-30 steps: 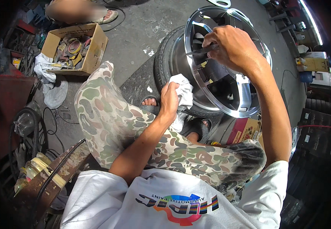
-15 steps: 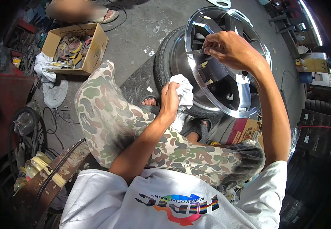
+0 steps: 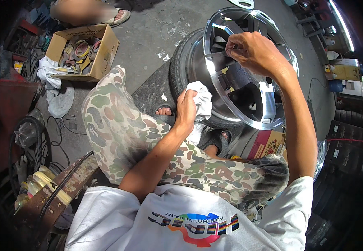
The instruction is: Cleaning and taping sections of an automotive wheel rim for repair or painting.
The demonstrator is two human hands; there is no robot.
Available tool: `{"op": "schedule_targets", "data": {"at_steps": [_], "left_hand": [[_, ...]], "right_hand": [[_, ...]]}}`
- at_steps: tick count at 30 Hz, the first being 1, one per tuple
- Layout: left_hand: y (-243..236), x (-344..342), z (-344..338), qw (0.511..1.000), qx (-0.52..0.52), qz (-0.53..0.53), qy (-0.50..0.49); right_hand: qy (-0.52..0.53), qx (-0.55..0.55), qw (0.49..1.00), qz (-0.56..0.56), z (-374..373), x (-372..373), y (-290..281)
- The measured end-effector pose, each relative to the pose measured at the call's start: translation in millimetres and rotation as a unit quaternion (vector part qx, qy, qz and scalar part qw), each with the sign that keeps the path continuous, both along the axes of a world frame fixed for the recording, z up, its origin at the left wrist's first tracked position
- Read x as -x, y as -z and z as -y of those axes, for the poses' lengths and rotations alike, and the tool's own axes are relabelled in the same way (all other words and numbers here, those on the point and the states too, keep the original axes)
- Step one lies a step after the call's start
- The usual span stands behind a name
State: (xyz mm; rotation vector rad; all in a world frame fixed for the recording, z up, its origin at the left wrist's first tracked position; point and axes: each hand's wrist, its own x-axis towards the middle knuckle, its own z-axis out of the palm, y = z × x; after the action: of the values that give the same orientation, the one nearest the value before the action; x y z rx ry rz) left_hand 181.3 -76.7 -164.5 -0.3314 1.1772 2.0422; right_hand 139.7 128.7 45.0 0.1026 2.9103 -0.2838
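Observation:
A silver and dark alloy wheel [image 3: 267, 106] leans on a black tyre [image 3: 175, 69] in front of me. My right hand [image 3: 256, 52] hangs over the wheel's spokes, fingers pinched on a thin dark grey strip [image 3: 216, 55] that looks like sandpaper. The strip's free end reaches left to the wheel's bright lip. Closer to me, my left hand [image 3: 185, 109] grips a bunched white cloth [image 3: 203, 100] beside the tyre. Part of the cloth hangs down below the fingers. The fingertips of my left hand are partly hidden by the cloth.
A cardboard box [image 3: 110, 52] of used abrasive pieces and tape stands at the far left, a white rag [image 3: 49, 75] over its corner. Another person's sandalled foot [image 3: 121, 16] is behind it. A red-and-tan carton [image 3: 269, 144] lies right of my feet. A black hose [image 3: 38, 142] curves at left.
My right hand has shifted slightly to the right over the wheel with the strip still pinched. My left hand and the cloth stay in place.

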Motion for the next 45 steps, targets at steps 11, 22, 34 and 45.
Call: {"op": "schedule_targets", "data": {"at_steps": [11,22,34,45], "left_hand": [[-11.1,2.5,-0.6,0.999,-0.035,0.016,-0.006],[-19.2,3.6,0.7,0.998,-0.054,0.007,0.008],[-27.8,-0.6,-1.4,0.999,0.028,-0.012,-0.015],[-40.9,1.0,-0.3,1.0,-0.001,0.003,-0.027]], "right_hand": [[-0.015,-0.049,0.997,-0.055,3.3,11.5,3.0],[0.0,-0.106,0.987,-0.121,-5.5,24.1,16.2],[-0.079,-0.152,0.967,-0.189,8.5,40.9,6.6],[-0.085,-0.108,0.976,-0.17,-5.8,31.7,11.9]]}}
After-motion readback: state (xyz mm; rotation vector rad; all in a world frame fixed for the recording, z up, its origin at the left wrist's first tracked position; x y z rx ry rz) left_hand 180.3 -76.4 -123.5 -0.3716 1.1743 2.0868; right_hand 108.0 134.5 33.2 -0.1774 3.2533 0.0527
